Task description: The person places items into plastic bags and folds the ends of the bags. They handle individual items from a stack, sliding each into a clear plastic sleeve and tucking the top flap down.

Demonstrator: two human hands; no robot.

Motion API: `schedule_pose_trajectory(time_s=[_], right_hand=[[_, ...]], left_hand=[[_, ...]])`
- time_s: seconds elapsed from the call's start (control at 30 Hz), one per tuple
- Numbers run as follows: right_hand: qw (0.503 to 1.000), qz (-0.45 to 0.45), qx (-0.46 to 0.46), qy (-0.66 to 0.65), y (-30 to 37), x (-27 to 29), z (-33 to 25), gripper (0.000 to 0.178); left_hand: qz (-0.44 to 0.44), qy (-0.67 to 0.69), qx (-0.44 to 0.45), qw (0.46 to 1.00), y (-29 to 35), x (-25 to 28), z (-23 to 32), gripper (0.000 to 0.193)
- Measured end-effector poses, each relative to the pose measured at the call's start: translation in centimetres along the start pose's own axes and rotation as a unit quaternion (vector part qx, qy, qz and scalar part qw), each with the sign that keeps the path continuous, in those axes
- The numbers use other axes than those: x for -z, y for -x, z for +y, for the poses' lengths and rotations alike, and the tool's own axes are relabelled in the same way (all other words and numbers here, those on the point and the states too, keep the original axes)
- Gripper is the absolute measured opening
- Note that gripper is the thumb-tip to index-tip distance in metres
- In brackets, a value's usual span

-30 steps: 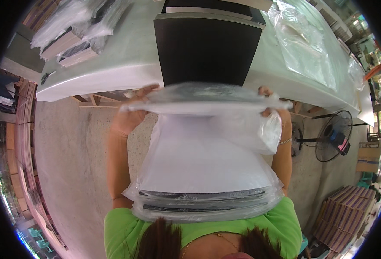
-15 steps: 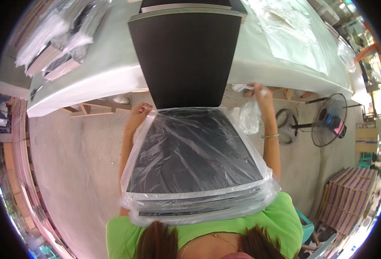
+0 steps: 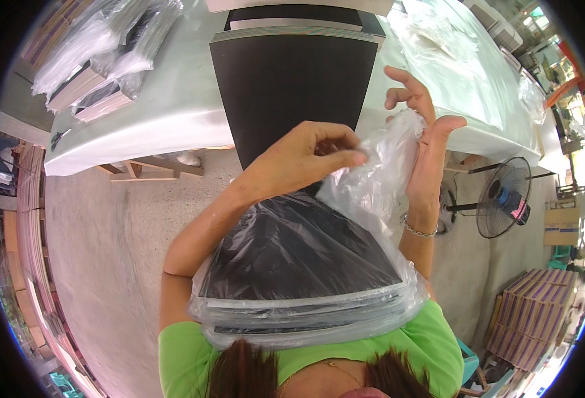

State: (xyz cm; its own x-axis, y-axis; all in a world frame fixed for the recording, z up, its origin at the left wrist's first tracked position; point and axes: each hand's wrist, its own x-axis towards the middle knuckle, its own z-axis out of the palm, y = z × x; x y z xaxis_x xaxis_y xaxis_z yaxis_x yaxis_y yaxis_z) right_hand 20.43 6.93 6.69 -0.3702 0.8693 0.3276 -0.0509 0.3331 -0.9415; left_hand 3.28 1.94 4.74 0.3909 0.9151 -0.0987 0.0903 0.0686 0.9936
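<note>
A clear plastic bag (image 3: 372, 179) covers a black flat panel (image 3: 292, 252) that lies close against my body, on top of several other wrapped layers. The bag's far end is gathered up and to the right, between my hands. My left hand (image 3: 312, 149) reaches across the panel, its fingers and thumb curled against the bunched plastic. My right hand (image 3: 428, 126) is raised with thumb and fingers spread, and the plastic rests against its palm. Just beyond, a stack of large black panels (image 3: 292, 79) extends over the table edge; my left hand hides its near end.
The white-covered table (image 3: 146, 142) holds plastic-wrapped blocks (image 3: 106, 79) and scissors (image 3: 57, 139) at left, and loose clear plastic sheets (image 3: 445, 60) at right. A standing fan (image 3: 505, 199) is on the floor at right, near a striped stack (image 3: 534, 318). Stacked boards (image 3: 37, 265) line the left.
My left hand has moved from the bag's far left corner across to the right, and the bag's end is now bunched there. My right hand has risen and spread its fingers.
</note>
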Motion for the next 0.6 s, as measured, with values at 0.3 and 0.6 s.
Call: schedule_pose_trajectory(time_s=[0.3,0.6], right_hand=[[0.999,-0.020,0.036,-0.001,0.2,-1.2,2.0,0.099],[0.998,-0.042,0.052,0.016,0.5,-2.0,3.0,0.099]], left_hand=[[0.219,-0.200,-0.164,0.941,0.7,-0.9,1.2,0.031],[0.321,-0.398,-0.224,0.830,1.0,-2.5,0.5,0.028]])
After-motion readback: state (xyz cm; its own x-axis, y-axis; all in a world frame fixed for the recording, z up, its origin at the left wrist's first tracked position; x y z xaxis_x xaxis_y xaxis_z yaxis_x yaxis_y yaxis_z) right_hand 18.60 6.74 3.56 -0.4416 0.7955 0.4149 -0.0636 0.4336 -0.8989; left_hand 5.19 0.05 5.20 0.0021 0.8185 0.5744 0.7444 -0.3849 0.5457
